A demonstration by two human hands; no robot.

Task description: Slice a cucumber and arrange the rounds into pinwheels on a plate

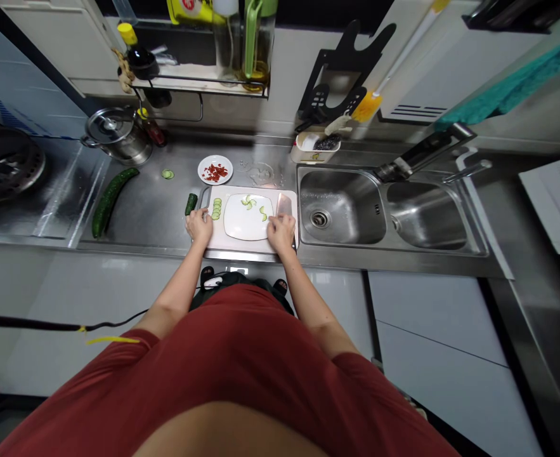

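A white rectangular plate [241,223] with rounded corners lies on a pale cutting board [217,241]. Thin cucumber slices [248,202] are arranged along its upper edge and right side. My right hand [282,233] is at the plate's right edge, fingertips pinched together near a slice; what is in them is hidden. Beneath and beyond that hand lies a knife [284,204] with a broad blade. My left hand [198,227] rests at the board's left edge, fingers loosely apart, beside a row of overlapping cucumber slices [217,209]. A cut cucumber piece [191,204] lies just beyond it.
A small plate of chopped red pieces [215,170] stands behind the board. Leftward are a long cucumber [112,202], a few loose slices [167,174], a lidded pot [118,134] and a stove burner [8,168]. A double sink [341,206] adjoins on the right; a bottle shelf [198,82] hangs above.
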